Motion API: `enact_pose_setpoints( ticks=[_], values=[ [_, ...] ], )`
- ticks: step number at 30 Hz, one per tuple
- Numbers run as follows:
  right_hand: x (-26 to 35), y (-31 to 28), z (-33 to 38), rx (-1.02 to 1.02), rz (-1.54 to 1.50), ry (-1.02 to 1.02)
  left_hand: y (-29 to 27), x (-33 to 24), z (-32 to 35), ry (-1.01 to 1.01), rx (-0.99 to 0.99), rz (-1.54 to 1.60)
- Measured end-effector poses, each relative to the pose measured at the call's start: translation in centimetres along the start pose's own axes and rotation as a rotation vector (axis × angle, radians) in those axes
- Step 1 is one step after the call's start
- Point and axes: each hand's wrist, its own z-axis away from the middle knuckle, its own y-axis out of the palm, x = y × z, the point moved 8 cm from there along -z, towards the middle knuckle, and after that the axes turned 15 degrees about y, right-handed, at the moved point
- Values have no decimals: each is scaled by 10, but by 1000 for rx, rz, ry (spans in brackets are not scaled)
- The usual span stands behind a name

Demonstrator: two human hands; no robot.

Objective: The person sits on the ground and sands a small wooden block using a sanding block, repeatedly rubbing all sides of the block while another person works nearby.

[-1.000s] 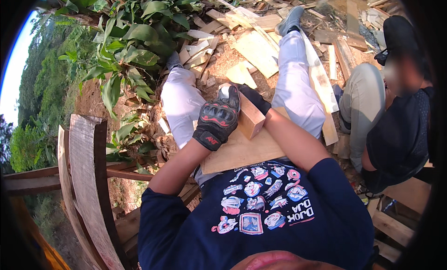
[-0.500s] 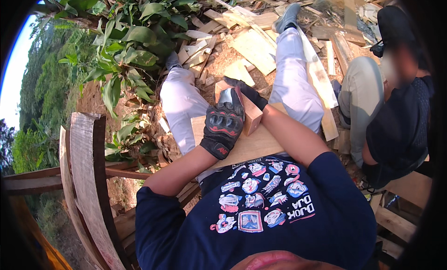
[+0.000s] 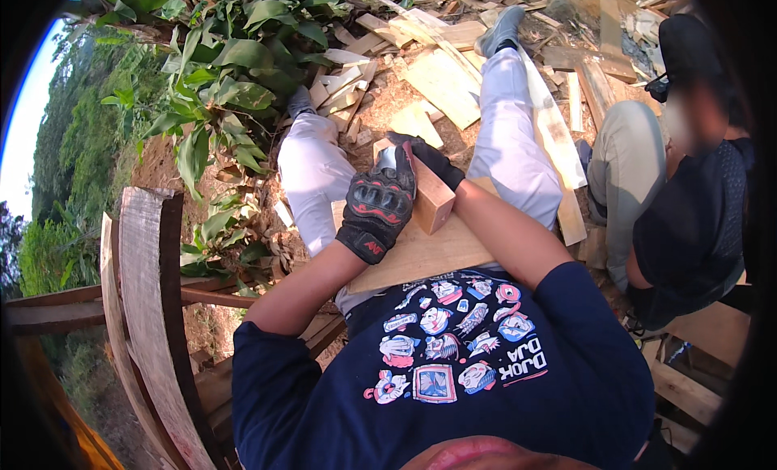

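Both gloved hands have edged up the board at frame centre. Left hand and right hand clench a wooden block, seemingly positioning it; next needs steady downward pressure.

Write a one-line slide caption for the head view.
Seated outdoors, gloved left hand and right hand grip a wooden block on a lap board.
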Motion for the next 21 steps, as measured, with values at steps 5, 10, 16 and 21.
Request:
enact_pose_setpoints(
  ticks=[5,10,16,21],
  values=[
    [-7,-10,-9,2,-140,5,-7,-2,-1,10,-49,59],
    [-12,-25,-19,69,38,-155,-37,-61,-9,85,-145,-40],
    [9,13,5,31,-102,25,13,38,-6,-68,6,54],
    [22,23,20,-25,25,-56,21,33,-10,-153,-17,41]
  ],
)
